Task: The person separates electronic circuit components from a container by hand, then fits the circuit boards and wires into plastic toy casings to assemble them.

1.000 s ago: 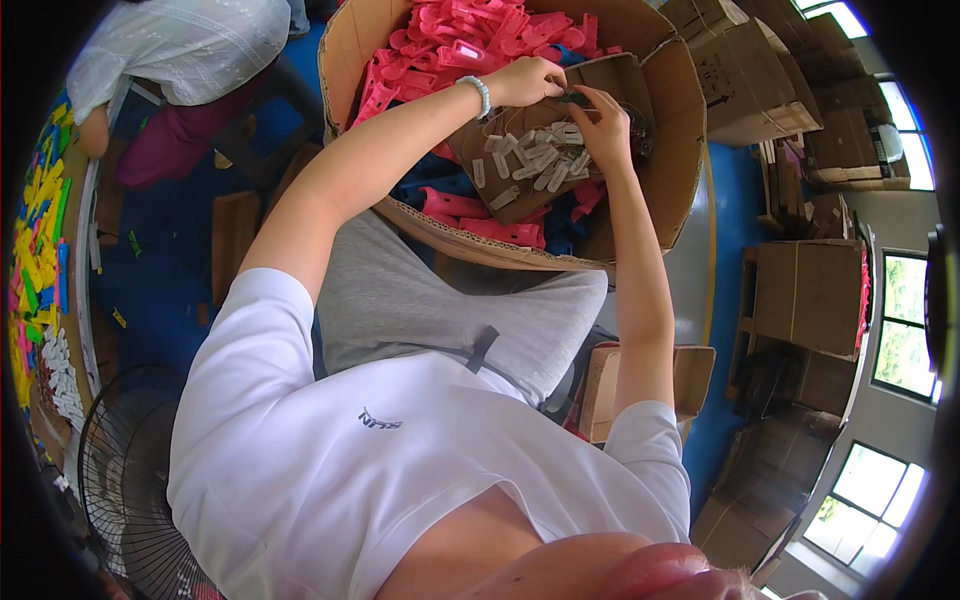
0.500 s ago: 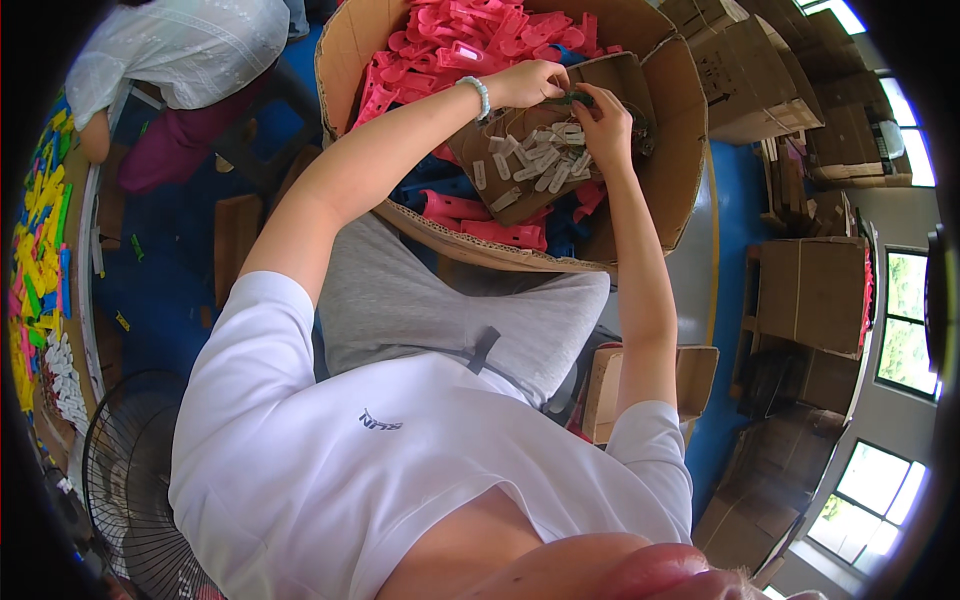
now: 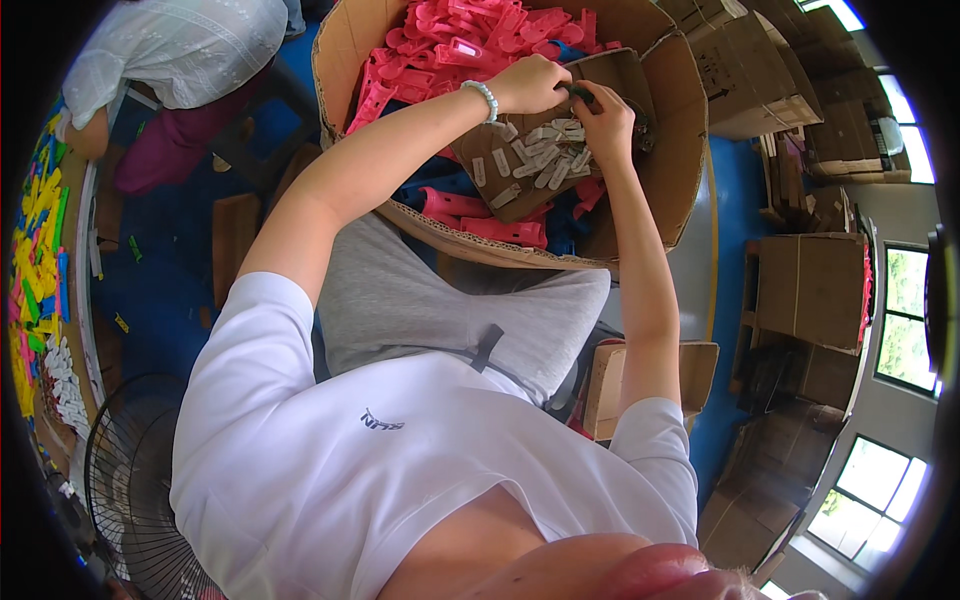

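Observation:
My left hand [image 3: 532, 85], with a beaded bracelet at the wrist, and my right hand [image 3: 606, 122] meet over a large carton [image 3: 672, 95]. Between their pinched fingertips is a small dark green piece [image 3: 580, 93]; its kind is too small to make out. Both hands are closed on it. Below them a cardboard sheet [image 3: 515, 203] carries several small white oblong plastic pieces [image 3: 545, 155], with thin wires near its far side. Pink plastic parts [image 3: 450, 55] fill the carton around the sheet, and some blue ones show among them.
A small open carton [image 3: 697, 375] stands by my right elbow. A fan [image 3: 135, 480] is at the lower left, near a table of colourful plastic pieces [image 3: 45, 240]. Another person [image 3: 185, 55] is at the upper left. Stacked cartons [image 3: 810, 290] line the right side.
My left hand has shifted slightly right and down, and its fingers have curled closer to the right hand. The other person's hand at the upper left has moved a little.

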A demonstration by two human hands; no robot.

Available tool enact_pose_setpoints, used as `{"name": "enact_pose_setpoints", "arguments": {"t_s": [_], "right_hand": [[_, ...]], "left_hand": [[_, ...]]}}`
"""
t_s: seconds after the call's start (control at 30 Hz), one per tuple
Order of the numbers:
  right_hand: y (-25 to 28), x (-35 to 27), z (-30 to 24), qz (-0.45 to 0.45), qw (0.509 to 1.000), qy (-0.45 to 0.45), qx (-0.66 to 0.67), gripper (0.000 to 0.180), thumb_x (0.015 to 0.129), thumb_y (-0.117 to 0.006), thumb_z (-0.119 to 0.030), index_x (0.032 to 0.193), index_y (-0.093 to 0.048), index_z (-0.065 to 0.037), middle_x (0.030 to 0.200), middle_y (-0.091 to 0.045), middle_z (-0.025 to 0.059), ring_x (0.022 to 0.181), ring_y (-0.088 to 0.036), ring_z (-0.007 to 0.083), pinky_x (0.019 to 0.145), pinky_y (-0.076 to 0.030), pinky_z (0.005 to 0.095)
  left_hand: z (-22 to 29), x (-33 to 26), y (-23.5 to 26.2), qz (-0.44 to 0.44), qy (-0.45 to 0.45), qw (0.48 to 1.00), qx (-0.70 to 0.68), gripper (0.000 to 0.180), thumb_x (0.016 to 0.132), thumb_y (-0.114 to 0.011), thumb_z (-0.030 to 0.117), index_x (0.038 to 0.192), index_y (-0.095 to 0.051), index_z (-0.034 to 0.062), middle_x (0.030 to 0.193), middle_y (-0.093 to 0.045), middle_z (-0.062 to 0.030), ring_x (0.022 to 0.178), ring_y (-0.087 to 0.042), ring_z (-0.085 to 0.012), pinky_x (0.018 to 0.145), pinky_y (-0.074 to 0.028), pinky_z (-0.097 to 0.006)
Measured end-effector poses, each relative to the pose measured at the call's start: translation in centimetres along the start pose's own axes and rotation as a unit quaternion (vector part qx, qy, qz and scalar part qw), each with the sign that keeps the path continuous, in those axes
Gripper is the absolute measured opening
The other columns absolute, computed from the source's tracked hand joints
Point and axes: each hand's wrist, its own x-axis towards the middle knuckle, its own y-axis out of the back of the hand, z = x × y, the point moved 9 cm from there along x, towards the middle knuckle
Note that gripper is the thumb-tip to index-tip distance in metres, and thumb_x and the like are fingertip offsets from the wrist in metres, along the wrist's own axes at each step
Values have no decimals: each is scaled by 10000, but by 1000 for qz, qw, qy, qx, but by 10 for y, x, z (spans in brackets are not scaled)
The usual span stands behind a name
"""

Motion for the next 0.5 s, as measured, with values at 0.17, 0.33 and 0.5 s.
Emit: {"name": "enact_pose_setpoints", "arguments": {"t_s": [0.17, 0.33, 0.5], "right_hand": [[-1, -1, 6, -12, 999, -26, -16, 266, 746, -700, -60, 1007, -674, -21, 882, -662, 125, 638, -576, 209, 620, -479, 307], [-3, -1, 7, -15, 999, -32, -21, 270, 748, -691, -55, 1014, -670, -15, 893, -661, 142, 706, -621, 245, 670, -496, 324], [-2, -1, 4, -13, 998, -27, -48, 263, 754, -693, -60, 1009, -668, -6, 921, -662, 163, 772, -644, 293, 707, -507, 352]], "left_hand": [[3, -1, -4, -1, -18, 1000, 23, 253, 784, -586, 163, 957, -666, -4, 764, -625, -246, 746, -631, -372, 723, -498, -429], [0, -1, -7, 6, -11, 1000, 21, 246, 782, -587, 168, 928, -658, -17, 770, -623, -253, 759, -629, -385, 733, -500, -437], [1, -1, -10, 16, 9, 1000, 20, 233, 781, -579, 158, 901, -651, -28, 771, -622, -256, 775, -628, -394, 737, -501, -447]]}}
